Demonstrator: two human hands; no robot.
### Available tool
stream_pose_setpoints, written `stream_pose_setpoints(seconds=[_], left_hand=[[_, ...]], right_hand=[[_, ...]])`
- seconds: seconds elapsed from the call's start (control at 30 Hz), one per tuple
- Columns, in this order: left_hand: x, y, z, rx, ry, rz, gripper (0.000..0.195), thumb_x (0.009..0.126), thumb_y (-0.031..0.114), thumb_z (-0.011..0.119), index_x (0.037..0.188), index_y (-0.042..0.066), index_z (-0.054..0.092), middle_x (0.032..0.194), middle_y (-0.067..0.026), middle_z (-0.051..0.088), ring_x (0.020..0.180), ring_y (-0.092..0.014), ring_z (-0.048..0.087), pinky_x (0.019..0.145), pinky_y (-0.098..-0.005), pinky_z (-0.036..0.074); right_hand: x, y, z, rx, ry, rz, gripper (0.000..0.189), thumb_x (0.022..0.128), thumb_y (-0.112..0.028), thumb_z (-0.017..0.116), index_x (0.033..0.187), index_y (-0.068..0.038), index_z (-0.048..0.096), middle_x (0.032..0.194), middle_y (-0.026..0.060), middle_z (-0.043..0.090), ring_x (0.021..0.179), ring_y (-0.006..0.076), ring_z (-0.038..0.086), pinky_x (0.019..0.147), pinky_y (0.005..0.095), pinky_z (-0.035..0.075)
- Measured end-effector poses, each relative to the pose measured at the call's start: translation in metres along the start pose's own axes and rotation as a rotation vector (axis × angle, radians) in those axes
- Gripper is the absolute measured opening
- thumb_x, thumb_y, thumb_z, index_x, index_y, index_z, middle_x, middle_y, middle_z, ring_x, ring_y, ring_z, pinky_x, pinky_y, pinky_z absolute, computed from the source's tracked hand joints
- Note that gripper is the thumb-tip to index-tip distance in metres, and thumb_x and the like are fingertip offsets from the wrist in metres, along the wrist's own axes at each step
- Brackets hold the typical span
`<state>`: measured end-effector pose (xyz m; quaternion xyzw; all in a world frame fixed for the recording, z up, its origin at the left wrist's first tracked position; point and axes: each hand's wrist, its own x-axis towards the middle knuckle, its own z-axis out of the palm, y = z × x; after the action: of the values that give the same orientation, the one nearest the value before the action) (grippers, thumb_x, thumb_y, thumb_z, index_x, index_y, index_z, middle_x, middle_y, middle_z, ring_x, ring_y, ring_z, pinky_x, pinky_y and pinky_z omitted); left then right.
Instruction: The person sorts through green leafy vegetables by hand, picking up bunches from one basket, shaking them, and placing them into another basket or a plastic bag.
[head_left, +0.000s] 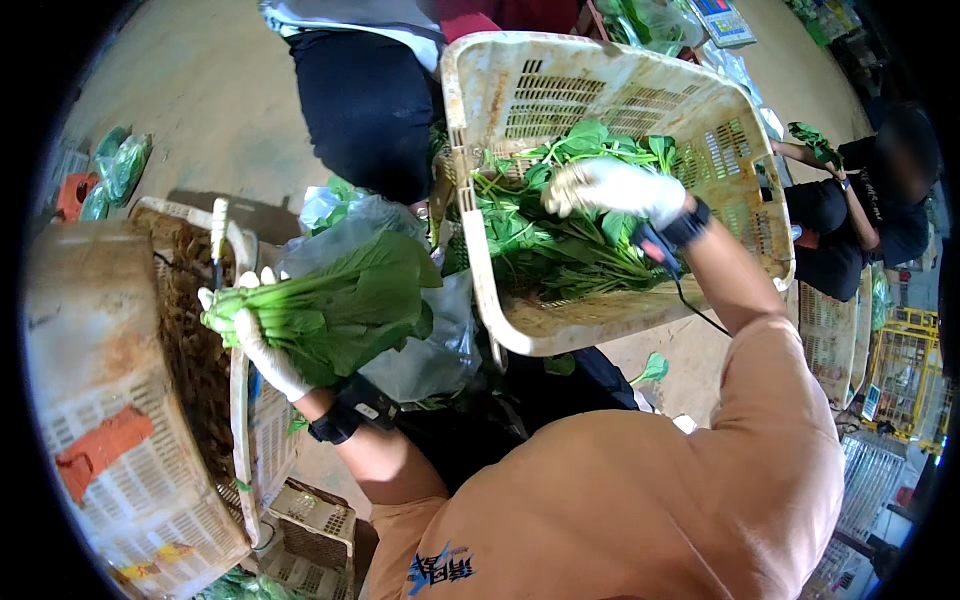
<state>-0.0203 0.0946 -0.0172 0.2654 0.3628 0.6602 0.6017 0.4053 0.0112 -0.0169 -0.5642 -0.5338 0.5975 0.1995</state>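
My left hand (266, 352), in a white glove, grips a bunch of leafy greens (345, 300) by its pale stems, the broad leaves pointing right. My right hand (607, 191), also gloved, is over loose leafy greens (525, 225) inside a large, stained plastic crate (517, 337). Its fingers look curled, and blur hides whether they hold a leaf. Both wrists wear black straps, the right one with a small device and cable. Below the left bunch lies a clear plastic bag (427, 345).
At left stands another stained crate (97, 300) with brown matter inside; a white-handled tool (218, 232) sticks up by its rim. A smaller crate (315, 517) is below. One person (367, 105) is beyond the big crate; another person (862, 202) at right holds greens. A scale (724, 22) is top right.
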Motion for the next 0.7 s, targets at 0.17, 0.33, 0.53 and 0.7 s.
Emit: stream_pose_setpoints(seconds=[0.17,0.33,0.53,0.7], left_hand=[[-0.001,-0.02,0.008,0.054,0.06,0.009,0.055,0.089,0.03,0.051,0.137,0.007,0.036,0.129,-0.0115,0.049,0.115,-0.025,0.049,0.101,-0.0426,0.037],[-0.013,-0.022,0.02,0.08,-0.025,0.028,0.056,0.086,0.024,0.056,0.137,0.019,0.034,0.117,-0.0085,0.05,0.104,-0.023,0.053,0.095,-0.041,0.043],[-0.007,-0.025,-0.008,0.063,0.055,0.028,0.06,0.083,0.025,0.062,0.137,0.014,0.037,0.117,-0.0142,0.053,0.104,-0.027,0.055,0.095,-0.0427,0.044],[0.015,-0.037,-0.001,0.013,-0.076,0.049,0.052,0.086,0.024,0.058,0.134,0.015,0.04,0.122,-0.0156,0.051,0.108,-0.03,0.053,0.097,-0.0474,0.041]], right_hand=[[0.173,0.117,-0.032,-0.744,0.127,0.117,0.046,0.085,-0.042,0.054,0.109,-0.004,0.062,0.106,0.0206,0.062,0.101,0.0338,0.058,0.091,0.0397,0.043],[0.267,0.173,0.035,-0.635,0.549,0.494,0.038,0.075,-0.032,0.064,0.102,-0.006,0.065,0.103,0.0181,0.065,0.098,0.0303,0.062,0.086,0.0403,0.048],[0.229,0.216,-0.06,0.353,0.47,-0.165,0.022,0.076,-0.021,0.073,0.094,-0.009,0.065,0.096,0.0065,0.066,0.09,0.0156,0.06,0.083,0.0298,0.048],[0.073,0.147,-0.169,-0.112,0.444,-0.045,0.032,0.086,-0.026,0.065,0.107,-0.004,0.059,0.099,0.0038,0.064,0.096,0.0145,0.058,0.089,0.0265,0.044]])
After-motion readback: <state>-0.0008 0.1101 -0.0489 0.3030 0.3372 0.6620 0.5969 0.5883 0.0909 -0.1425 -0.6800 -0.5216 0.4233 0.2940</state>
